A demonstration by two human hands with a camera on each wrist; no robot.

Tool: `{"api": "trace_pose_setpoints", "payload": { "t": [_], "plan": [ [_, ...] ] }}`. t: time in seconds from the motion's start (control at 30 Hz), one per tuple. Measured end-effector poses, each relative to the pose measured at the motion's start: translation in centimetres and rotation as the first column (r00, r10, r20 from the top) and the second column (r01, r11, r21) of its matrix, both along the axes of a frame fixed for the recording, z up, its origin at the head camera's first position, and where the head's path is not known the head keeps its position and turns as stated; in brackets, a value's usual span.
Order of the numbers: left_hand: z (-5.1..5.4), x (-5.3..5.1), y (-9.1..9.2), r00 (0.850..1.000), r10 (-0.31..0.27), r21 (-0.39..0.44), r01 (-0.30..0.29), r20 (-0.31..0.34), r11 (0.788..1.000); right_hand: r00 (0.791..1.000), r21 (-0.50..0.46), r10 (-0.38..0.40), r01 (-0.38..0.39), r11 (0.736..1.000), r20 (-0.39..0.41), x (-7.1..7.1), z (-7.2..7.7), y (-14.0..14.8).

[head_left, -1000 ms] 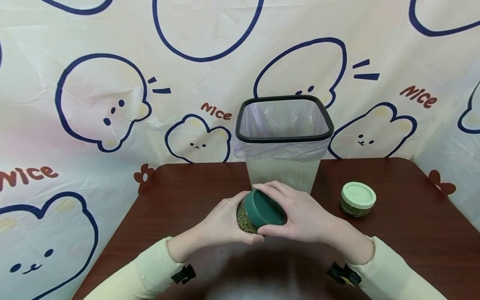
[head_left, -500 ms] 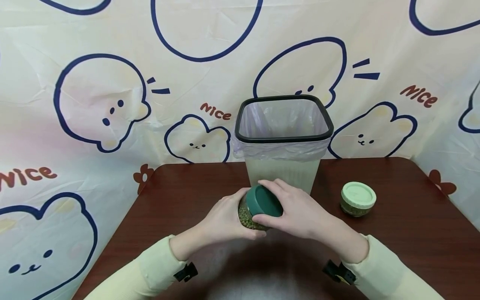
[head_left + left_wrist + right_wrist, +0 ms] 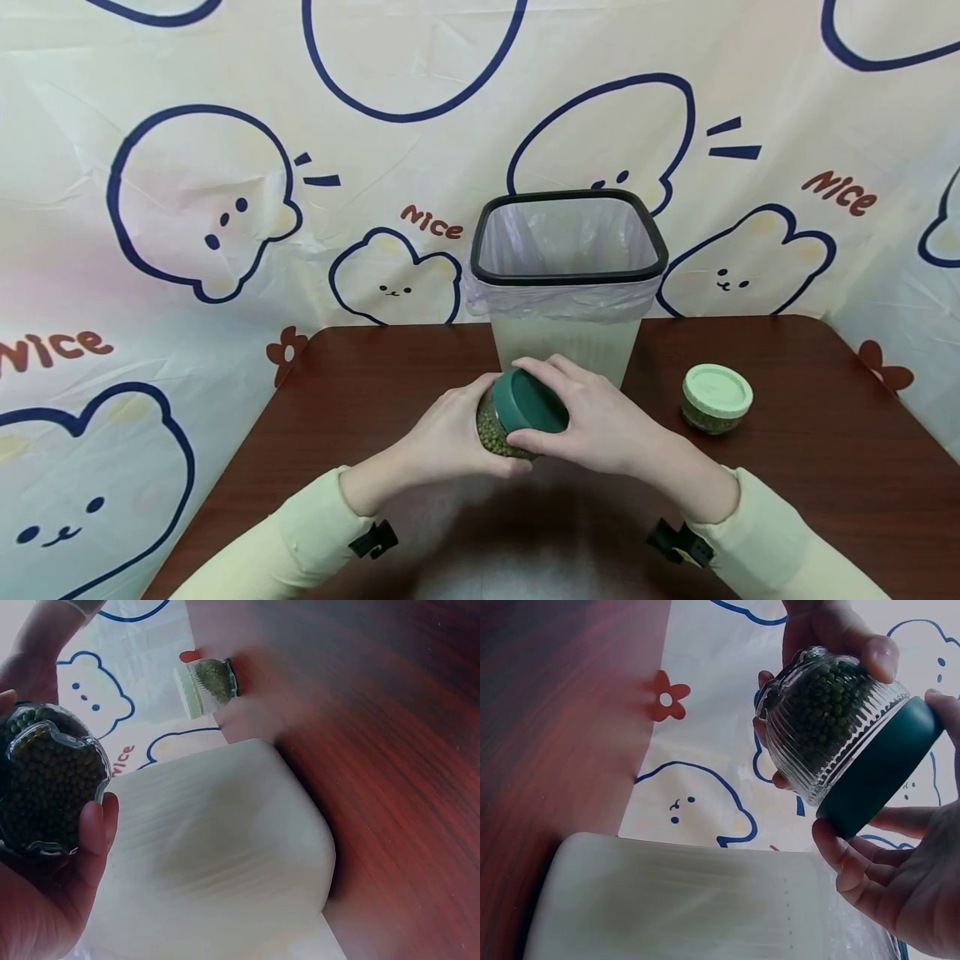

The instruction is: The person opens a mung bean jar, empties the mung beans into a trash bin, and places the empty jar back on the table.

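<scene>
- A clear ribbed-glass jar of green beans is held tilted before a pale, bag-lined plastic bin, its body gripped and partly covered by the left hand.
- Its round dark-green lid is gripped by the right hand.
- The bin's foot is partly hidden by the hands.

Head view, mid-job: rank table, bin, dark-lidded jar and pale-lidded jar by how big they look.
1. Table
2. Bin
3. Dark-lidded jar, partly covered; nearness may enlarge it
4. Pale-lidded jar
</scene>
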State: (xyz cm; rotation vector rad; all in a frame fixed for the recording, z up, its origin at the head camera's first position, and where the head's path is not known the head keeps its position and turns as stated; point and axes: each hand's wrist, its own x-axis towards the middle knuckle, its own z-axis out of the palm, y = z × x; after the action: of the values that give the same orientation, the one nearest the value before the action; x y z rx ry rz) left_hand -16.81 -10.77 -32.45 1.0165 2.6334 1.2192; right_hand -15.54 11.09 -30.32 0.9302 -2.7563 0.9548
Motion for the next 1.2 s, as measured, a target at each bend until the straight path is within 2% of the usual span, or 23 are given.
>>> {"api": "trace_pose_setpoints", "payload": {
  "t": [0.13,0.3,0.4,0.67,1.0,1.2],
  "plan": [
    [0.01,-0.06,-0.27,0.998,-0.054,0.039,0.053,0.029,0.998,0.999,0.0,0.039,-0.039,0.999,-0.015,0.02,0.13,0.12],
    [-0.02,-0.24,-0.61,0.987,-0.144,0.109,0.136,0.073,0.985,0.991,0.016,0.103,-0.102,0.995,-0.082,-0.01,0.25,0.45],
    [-0.07,-0.27,-0.64,0.984,-0.158,0.119,0.149,0.076,0.982,0.988,0.032,0.119,-0.117,0.993,-0.102,-0.01,0.3,0.6],
    [-0.44,-0.07,-0.48,0.993,-0.093,0.08,0.087,0.071,0.993,0.989,0.085,0.115,-0.107,0.991,-0.098,-0.04,0.1,0.66],
    [-0.38,-0.03,0.12,0.999,0.016,0.012,-0.016,0.029,1.0,0.993,0.138,0.011,0.006,0.99,-0.121,0.07,0.46,0.38],
    [-0.29,0.02,0.15,0.999,0.037,-0.011,-0.036,0.033,0.999,0.993,0.132,-0.027,0.042,0.99,-0.114,0.17,0.91,-0.01]
  ]
}}
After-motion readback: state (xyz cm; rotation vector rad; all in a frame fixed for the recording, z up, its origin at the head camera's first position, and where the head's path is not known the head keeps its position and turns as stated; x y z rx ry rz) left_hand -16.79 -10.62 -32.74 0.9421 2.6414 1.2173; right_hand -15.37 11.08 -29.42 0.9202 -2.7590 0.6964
